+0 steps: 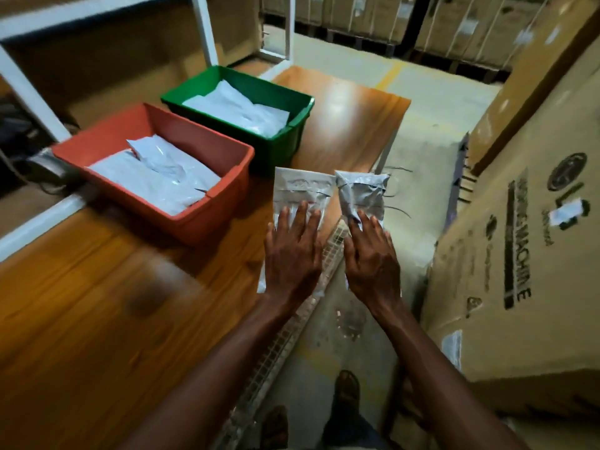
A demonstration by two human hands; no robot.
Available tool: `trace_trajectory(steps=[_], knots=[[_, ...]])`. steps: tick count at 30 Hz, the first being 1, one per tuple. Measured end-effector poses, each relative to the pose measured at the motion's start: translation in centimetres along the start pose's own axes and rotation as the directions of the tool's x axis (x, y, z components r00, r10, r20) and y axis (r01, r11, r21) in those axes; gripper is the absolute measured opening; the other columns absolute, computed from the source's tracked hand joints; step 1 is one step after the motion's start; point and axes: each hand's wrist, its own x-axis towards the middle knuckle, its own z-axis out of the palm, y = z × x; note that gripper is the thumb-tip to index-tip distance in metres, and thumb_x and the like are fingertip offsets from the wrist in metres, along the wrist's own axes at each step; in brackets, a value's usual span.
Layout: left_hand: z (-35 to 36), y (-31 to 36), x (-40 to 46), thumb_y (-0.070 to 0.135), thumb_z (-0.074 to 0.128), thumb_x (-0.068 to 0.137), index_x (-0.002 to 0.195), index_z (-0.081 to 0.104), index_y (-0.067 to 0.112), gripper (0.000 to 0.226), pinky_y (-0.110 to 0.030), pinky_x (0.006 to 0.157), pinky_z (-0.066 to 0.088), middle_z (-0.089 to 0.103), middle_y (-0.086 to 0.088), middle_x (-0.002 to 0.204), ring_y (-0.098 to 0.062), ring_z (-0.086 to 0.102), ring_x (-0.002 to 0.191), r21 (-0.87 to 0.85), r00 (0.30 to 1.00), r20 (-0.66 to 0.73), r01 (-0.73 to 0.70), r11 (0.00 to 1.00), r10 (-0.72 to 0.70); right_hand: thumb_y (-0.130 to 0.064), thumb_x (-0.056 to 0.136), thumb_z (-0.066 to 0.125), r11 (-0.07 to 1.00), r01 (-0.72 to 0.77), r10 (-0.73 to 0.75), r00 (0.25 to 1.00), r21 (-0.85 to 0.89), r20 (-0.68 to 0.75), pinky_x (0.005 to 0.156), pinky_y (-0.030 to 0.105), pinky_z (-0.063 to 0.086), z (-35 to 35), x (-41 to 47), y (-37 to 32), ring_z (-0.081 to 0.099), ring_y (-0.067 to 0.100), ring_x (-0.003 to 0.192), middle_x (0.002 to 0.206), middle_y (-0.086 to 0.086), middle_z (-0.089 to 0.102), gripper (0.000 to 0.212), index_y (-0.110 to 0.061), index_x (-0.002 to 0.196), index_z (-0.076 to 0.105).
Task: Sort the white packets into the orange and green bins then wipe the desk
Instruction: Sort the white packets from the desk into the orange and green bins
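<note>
1. My left hand point(292, 254) is lying flat, fingers straight and spread, on a white packet point(300, 193) at the desk's edge; nothing is curled round it.
2. My right hand point(373, 264) is resting the same way, fingers straight, on a second, crumpled packet point(362, 191) just beside the first, toward 3 o'clock. This one is hanging out past the desk edge over the floor; I cannot tell what is bearing it from below.
3. The two packets are sitting side by side, nearly touching at their far corners.
4. The orange bin point(227, 203) is standing on the wooden desk point(97, 303) toward 10 o'clock from my left hand, with white packets lying inside.
5. The green bin point(285, 141) is standing just behind it toward 12 o'clock, also holding white packets.
6. A large cardboard box point(519, 254) is standing at 3 o'clock, well apart from the bins.
7. My feet are showing at 6 o'clock on the concrete floor.
</note>
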Motion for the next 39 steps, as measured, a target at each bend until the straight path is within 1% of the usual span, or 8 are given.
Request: trace_trajectory(steps=[5, 9, 12, 18, 23, 27, 31, 39], knots=[[0.6, -0.6, 4.9, 0.033, 0.037, 0.101, 0.148, 0.046, 0.025, 0.048, -0.056, 0.112, 0.028, 0.037, -0.002, 0.159, -0.032, 0.031, 0.147, 0.066, 0.978, -0.174, 0.128, 0.99, -0.115, -0.029, 0.105, 0.042, 0.984, 0.155, -0.157, 0.987, 0.084, 0.016, 0.113, 0.057, 0.037, 2.3, 7.3, 0.9, 0.04, 0.033, 0.143, 0.151, 0.013, 0.048, 0.044, -0.013, 0.144, 0.051], [-0.4, 0.1, 8.3, 0.034, 0.034, 0.102, 0.147, 0.047, 0.027, 0.048, -0.053, 0.115, 0.028, 0.037, 0.001, 0.159, -0.029, 0.031, 0.147, 0.1, 0.925, -0.317, 0.254, 0.962, -0.211, -0.031, 0.105, 0.039, 0.937, 0.282, -0.298, 0.953, 0.206, 0.052, 0.112, 0.057, 0.037, 3.1, 12.6, 0.9, 0.038, 0.031, 0.145, 0.153, 0.012, 0.046, 0.046, -0.014, 0.147, 0.049], [-2.2, 0.5, 10.8, 0.034, 0.032, 0.104, 0.15, 0.043, 0.028, 0.048, -0.053, 0.117, 0.024, 0.032, 0.003, 0.161, -0.027, 0.024, 0.15, 0.117, 0.884, -0.384, 0.332, 0.936, -0.266, -0.03, 0.106, 0.038, 0.876, 0.373, -0.413, 0.908, 0.306, 0.077, 0.113, 0.056, 0.036, 3.5, 16.5, -0.2, 0.035, 0.03, 0.147, 0.156, 0.011, 0.042, 0.047, -0.016, 0.15, 0.045], [-7.6, -1.2, 13.4, 0.035, 0.028, 0.104, 0.149, 0.044, 0.025, 0.049, -0.052, 0.119, 0.021, 0.033, 0.0, 0.161, -0.026, 0.023, 0.151, 0.116, 0.747, -0.556, 0.504, 0.856, -0.365, -0.029, 0.106, 0.035, 0.725, 0.545, -0.612, 0.791, 0.421, 0.029, 0.117, 0.054, 0.032, 5.1, 22.0, -5.4, 0.033, 0.031, 0.148, 0.157, 0.013, 0.039, 0.047, -0.012, 0.149, 0.045], [-11.7, -6.3, 13.6, 0.032, 0.032, 0.103, 0.148, 0.047, 0.022, 0.048, -0.059, 0.114, 0.028, 0.037, -0.004, 0.158, -0.029, 0.028, 0.149, 0.153, 0.668, -0.642, 0.593, 0.791, -0.377, -0.032, 0.103, 0.037, 0.645, 0.574, -0.674, 0.738, 0.505, 0.022, 0.114, 0.056, 0.034, 7.1, 24.2, -12.3, 0.039, 0.034, 0.144, 0.155, 0.012, 0.043, 0.047, -0.013, 0.144, 0.052], [-13.6, -11.0, 13.8, 0.031, 0.031, 0.103, 0.148, 0.046, 0.021, 0.048, -0.059, 0.114, 0.032, 0.037, -0.004, 0.158, -0.031, 0.028, 0.148, 0.138, 0.626, -0.668, 0.635, 0.76, -0.402, -0.032, 0.104, 0.036, 0.621, 0.595, -0.72, 0.69, 0.51, 0.072, 0.117, 0.053, 0.031, 8.2, 25.4, -17.9, 0.036, 0.033, 0.145, 0.157, 0.01, 0.041, 0.047, -0.015, 0.145, 0.05], [-13.8, -14.8, 14.6, 0.036, 0.025, 0.102, 0.148, 0.044, 0.025, 0.051, -0.059, 0.114, 0.032, 0.034, 0.0, 0.16, -0.029, 0.025, 0.15, 0.107, 0.622, -0.621, 0.669, 0.735, -0.477, -0.031, 0.103, 0.036, 0.622, 0.613, -0.745, 0.655, 0.487, 0.128, 0.112, 0.052, 0.037, 11.0, 26.3, -22.5, 0.042, 0.035, 0.14, 0.153, 0.012, 0.046, 0.046, -0.013, 0.143, 0.052], [-12.1, -20.2, 16.5, 0.043, 0.015, 0.093, 0.144, 0.048, 0.027, 0.062, -0.051, 0.113, 0.035, 0.038, 0.002, 0.158, -0.029, 0.033, 0.145, 0.096, 0.564, -0.517, 0.786, 0.611, -0.644, -0.037, 0.101, 0.029, 0.651, 0.589, -0.755, 0.57, 0.479, 0.325, 0.113, 0.048, 0.039, 17.9, 27.7, -26.5, 0.046, 0.034, 0.137, 0.151, 0.015, 0.048, 0.05, -0.018, 0.141, 0.051]])
